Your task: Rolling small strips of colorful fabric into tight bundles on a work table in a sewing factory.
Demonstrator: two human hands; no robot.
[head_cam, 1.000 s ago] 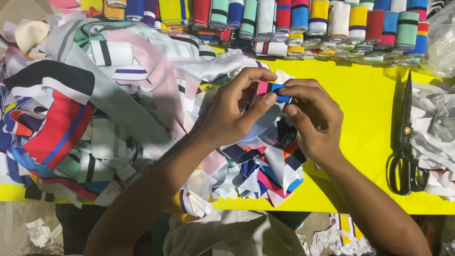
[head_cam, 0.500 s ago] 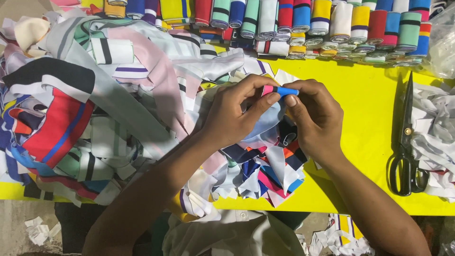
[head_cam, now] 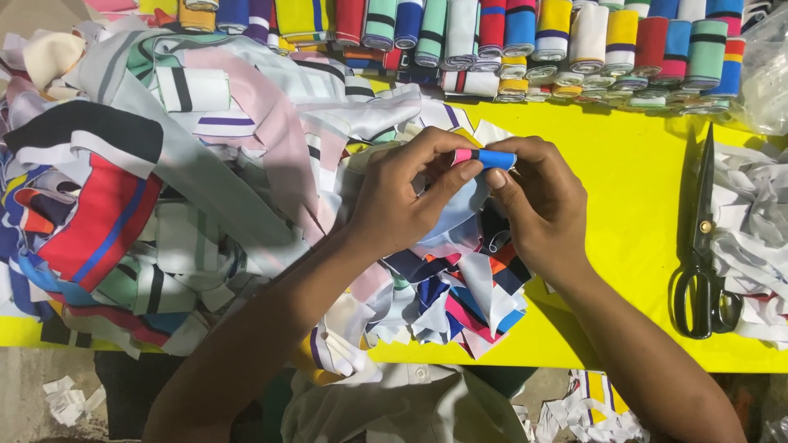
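Observation:
Both hands meet over the middle of a yellow table (head_cam: 624, 189). My left hand (head_cam: 406, 201) and my right hand (head_cam: 538, 205) pinch the two ends of a small rolled strip of fabric (head_cam: 486, 157), blue with a pink end, held level between the fingertips. Its loose tail of pale blue cloth (head_cam: 460, 217) hangs down under the hands. Below them lies a heap of cut multicoloured fabric pieces (head_cam: 460, 303).
A big pile of striped fabric strips (head_cam: 148, 197) covers the table's left half. Several finished fabric rolls (head_cam: 525, 41) line the far edge. Black scissors (head_cam: 702, 246) lie at the right beside white scraps (head_cam: 759, 221). Offcuts litter the floor (head_cam: 70, 398).
The hands have drawn slightly nearer the far edge and turned the strip tighter; the small roll now shows as a level blue and pink cylinder between the fingertips.

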